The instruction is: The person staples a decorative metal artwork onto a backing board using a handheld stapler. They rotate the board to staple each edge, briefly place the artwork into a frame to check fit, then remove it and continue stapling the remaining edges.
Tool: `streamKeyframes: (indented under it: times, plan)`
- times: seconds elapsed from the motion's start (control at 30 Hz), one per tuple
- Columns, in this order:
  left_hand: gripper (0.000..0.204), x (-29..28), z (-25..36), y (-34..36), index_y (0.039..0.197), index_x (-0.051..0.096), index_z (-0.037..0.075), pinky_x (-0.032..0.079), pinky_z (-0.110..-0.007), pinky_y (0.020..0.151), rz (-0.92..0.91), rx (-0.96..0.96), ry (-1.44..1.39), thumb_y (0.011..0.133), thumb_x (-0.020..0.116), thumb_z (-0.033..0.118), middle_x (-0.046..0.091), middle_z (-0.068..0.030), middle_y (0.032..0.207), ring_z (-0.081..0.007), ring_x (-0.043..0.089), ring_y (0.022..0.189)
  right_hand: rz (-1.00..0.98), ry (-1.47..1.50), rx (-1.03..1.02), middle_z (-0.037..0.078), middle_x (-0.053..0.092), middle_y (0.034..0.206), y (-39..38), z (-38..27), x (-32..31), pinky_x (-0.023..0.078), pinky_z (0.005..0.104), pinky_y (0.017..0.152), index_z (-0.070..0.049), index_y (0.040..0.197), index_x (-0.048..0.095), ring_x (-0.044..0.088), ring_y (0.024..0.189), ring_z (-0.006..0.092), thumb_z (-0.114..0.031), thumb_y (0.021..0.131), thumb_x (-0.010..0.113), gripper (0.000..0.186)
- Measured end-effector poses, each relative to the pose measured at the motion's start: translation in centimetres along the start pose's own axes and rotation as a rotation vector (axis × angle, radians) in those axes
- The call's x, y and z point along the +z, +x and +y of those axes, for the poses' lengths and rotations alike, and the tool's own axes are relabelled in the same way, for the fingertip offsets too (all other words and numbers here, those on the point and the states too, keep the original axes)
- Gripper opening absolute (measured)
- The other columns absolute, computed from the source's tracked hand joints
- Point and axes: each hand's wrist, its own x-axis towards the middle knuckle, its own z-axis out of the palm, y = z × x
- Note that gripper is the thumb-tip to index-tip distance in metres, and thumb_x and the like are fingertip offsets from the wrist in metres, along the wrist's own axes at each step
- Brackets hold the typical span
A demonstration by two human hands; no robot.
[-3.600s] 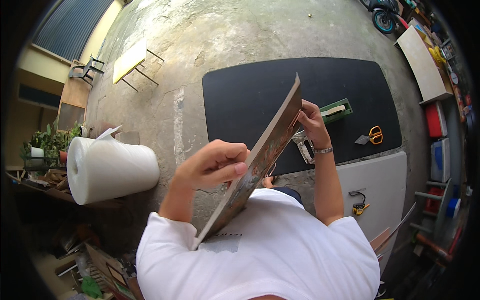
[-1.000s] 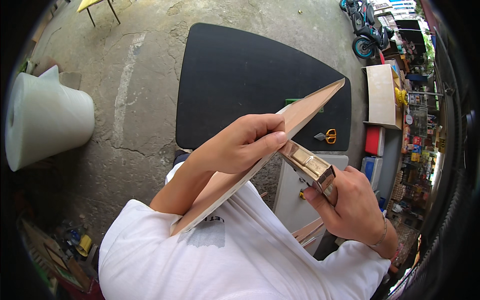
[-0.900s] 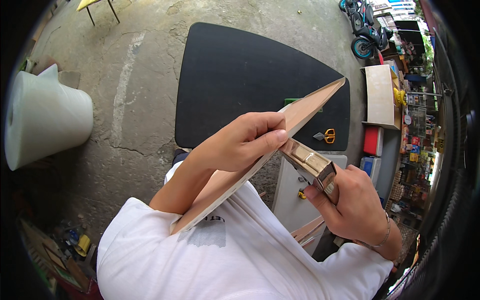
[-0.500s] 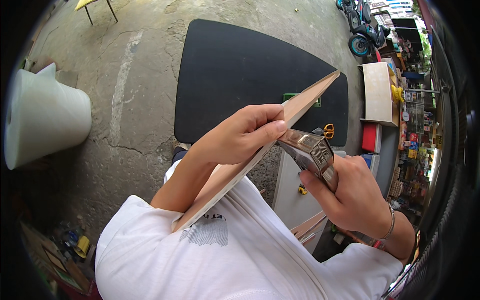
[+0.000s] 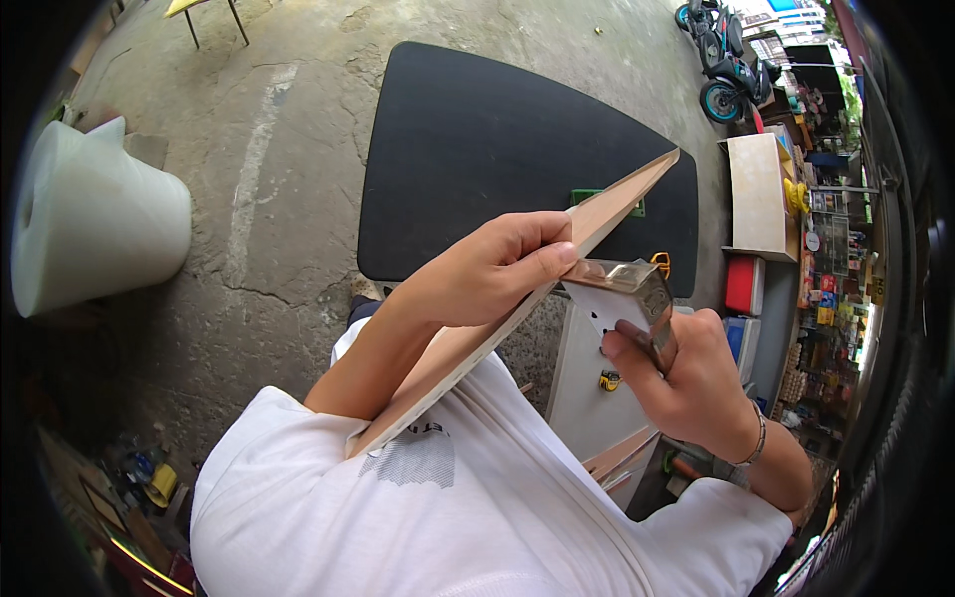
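Note:
A long, thin wooden frame (image 5: 423, 398) slants from under my left arm up toward the black table, with pale material along its edge and small marks in that edge. My left hand (image 5: 487, 271) pinches it near the middle, thumb on the near edge and fingers curled over the far side. Closed around a shiny metal staple gun (image 5: 625, 279), my right hand (image 5: 686, 383) holds the tool's nose against the frame edge, close beside my left thumb. Part of the frame lies hidden behind my left hand and forearm.
Ahead stands a black table (image 5: 477, 149) bearing a green object (image 5: 585, 196) and orange-handled scissors (image 5: 662, 263). A grey panel (image 5: 577, 368) carries a yellow tape measure (image 5: 609, 380) and wooden strips (image 5: 622, 453). Far left is a bubble-wrap roll (image 5: 104, 219); crowded shelves (image 5: 821, 269) line the right.
My right hand has tilted the staple gun, so its pale flat side now shows more. Its nose stays at the frame edge. The view has shifted slightly; my left hand keeps its hold.

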Motion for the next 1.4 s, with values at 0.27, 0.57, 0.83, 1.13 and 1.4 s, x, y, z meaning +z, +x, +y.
streamKeyframes:
  times: [0.27,0.57,0.83,1.13,1.4]
  plan:
    - [0.027,-0.4,0.4,-1.5,0.084,0.051,0.008,0.028,-0.021,0.052,0.029,0.010,0.165,0.106,0.053,0.023,0.041,0.0081,0.070,-0.0008,0.032,0.062,0.340,0.255,-0.058,0.007,0.054,0.053,-3.7,5.6,-0.8,0.043,0.0281,0.050,0.003,0.078,0.061,0.050,0.046,0.0106,-0.018,0.095,0.068,0.027]
    - [0.036,0.7,2.2,-7.0,0.097,0.056,0.004,0.052,-0.031,0.068,0.419,0.191,0.715,0.087,0.079,0.030,0.059,-0.0076,0.092,-0.0181,0.060,0.072,0.345,-0.204,-0.030,0.023,0.063,0.072,8.5,16.9,9.4,0.044,0.0507,0.061,-0.001,0.092,0.061,0.057,0.073,0.0493,-0.037,0.099,0.060,0.036]
    - [0.017,4.6,-0.2,-3.8,0.080,0.061,0.001,0.053,-0.043,0.066,0.712,0.178,1.075,0.067,0.069,0.008,0.065,-0.0168,0.074,-0.0368,0.067,0.071,0.345,-0.718,0.039,0.023,0.066,0.089,17.1,41.0,24.9,0.058,0.0498,0.062,0.000,0.096,0.048,0.070,0.079,0.0404,-0.045,0.104,0.045,0.046]
    - [0.018,8.1,-1.7,-0.7,0.083,0.056,0.004,0.051,-0.043,0.062,0.884,0.239,1.030,0.074,0.070,0.009,0.061,-0.0106,0.077,-0.0334,0.065,0.070,0.018,-0.348,-0.050,0.022,0.067,0.101,22.5,38.1,17.6,0.054,0.0461,0.081,0.001,0.118,0.054,0.067,0.098,0.0388,-0.035,0.094,0.064,0.045]
    - [0.016,10.7,-0.7,1.9,0.089,0.066,0.000,0.057,-0.030,0.067,0.863,0.011,0.922,0.077,0.075,0.004,0.069,-0.0100,0.081,-0.0197,0.071,0.072,0.434,-0.122,-1.213,0.011,0.066,0.121,16.4,13.1,-3.6,0.041,0.0439,0.106,-0.009,0.115,0.065,0.062,0.116,0.0324,-0.029,0.091,0.070,0.031]
